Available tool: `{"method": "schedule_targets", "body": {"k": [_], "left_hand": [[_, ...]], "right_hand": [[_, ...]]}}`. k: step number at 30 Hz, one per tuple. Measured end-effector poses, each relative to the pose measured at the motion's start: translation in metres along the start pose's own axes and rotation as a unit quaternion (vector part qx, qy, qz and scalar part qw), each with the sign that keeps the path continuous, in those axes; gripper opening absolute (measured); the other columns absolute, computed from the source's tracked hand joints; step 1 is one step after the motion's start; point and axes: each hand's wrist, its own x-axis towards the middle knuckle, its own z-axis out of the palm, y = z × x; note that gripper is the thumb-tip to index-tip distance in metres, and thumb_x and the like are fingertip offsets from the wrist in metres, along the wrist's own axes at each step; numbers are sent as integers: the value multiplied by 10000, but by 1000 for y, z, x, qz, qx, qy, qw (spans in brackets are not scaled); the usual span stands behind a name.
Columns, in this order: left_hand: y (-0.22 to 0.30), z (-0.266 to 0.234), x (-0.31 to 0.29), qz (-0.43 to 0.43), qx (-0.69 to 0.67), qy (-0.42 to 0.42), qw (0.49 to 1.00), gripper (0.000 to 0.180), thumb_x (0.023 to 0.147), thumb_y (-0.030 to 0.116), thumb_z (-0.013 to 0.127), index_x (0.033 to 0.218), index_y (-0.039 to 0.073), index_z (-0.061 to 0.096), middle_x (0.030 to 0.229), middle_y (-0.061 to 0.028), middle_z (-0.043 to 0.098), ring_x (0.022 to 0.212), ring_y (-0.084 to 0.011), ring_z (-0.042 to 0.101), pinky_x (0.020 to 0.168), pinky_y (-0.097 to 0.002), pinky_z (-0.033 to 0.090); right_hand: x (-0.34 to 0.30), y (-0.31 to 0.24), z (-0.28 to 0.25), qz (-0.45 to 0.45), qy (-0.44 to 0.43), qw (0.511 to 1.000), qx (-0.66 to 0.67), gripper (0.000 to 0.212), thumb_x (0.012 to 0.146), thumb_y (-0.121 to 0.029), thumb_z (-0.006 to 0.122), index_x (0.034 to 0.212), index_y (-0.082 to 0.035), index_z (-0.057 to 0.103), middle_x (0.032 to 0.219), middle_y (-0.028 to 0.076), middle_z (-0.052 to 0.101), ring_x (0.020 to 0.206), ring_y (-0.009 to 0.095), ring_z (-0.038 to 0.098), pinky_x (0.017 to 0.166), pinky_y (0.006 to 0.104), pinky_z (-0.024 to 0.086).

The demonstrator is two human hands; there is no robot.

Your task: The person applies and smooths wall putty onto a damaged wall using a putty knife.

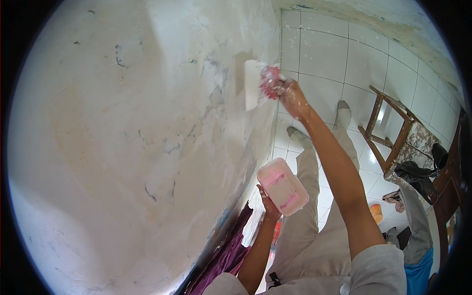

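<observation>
My right hand (293,98) is closed on a wide putty knife (253,86), which has a broad pale blade and a red, filler-smeared part by my fingers. Its blade lies at the pale, patchy wall (162,123), near the corner; whether it touches cannot be told for sure. Lower down, my left hand (269,205) grips a pinkish plastic tub (282,187) by its side. Bright pink streaks show through the white material on the tub. White specks cover my right hand.
A wooden stool (405,120) with a white-splattered seat stands at the right, with a black item (420,172) on it. Purple cloth (223,260) hangs along the wall's lower edge. Grey and blue cloth (419,270) lies at the lower right. White tiles (319,54) cover the floor.
</observation>
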Motion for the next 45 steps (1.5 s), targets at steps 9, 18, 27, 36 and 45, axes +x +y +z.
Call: {"method": "schedule_targets", "body": {"k": [9, 18, 27, 36, 45], "left_hand": [[4, 0, -3, 22, 51, 33, 998, 836, 894, 779, 368, 1474, 178, 373, 1428, -84, 470, 1308, -322, 463, 1076, -573, 400], [4, 24, -4, 52, 31, 12, 998, 793, 942, 729, 341, 1456, 128, 397, 1422, -97, 480, 1297, -290, 471, 1105, -470, 394], [-10, 46, -3, 88, 54, 7, 995, 784, 944, 727, 344, 1462, 140, 382, 1413, -91, 479, 1288, -296, 473, 1097, -495, 395], [-30, 0, -9, 89, 24, 81, 992, 827, 912, 760, 378, 1461, 142, 393, 1425, -86, 465, 1304, -297, 442, 1110, -496, 370], [-25, -4, -8, 83, -9, 94, 992, 770, 948, 721, 342, 1469, 154, 373, 1420, -80, 468, 1308, -291, 453, 1112, -493, 377]], "right_hand": [[-14, 90, -3, 157, 94, 983, -30, 293, 917, -123, 664, 1156, 44, 633, 938, 68, 695, 801, 130, 665, 686, 283, 561], [-84, 23, -87, 107, 124, 975, -148, 280, 929, -90, 630, 1171, 50, 628, 990, 79, 706, 835, 105, 652, 710, 260, 532], [-92, -25, -12, 30, -35, 988, -149, 367, 944, -58, 624, 1301, 8, 574, 1093, 44, 680, 939, 99, 619, 834, 261, 502], [-15, 117, -20, 36, -12, 997, -63, 369, 912, -38, 628, 1276, 9, 601, 1088, 78, 697, 919, 139, 656, 798, 302, 528], [-63, 65, -84, 104, 138, 932, -320, 388, 912, -151, 675, 1257, 10, 602, 1059, 106, 715, 832, 152, 669, 745, 315, 547]]}}
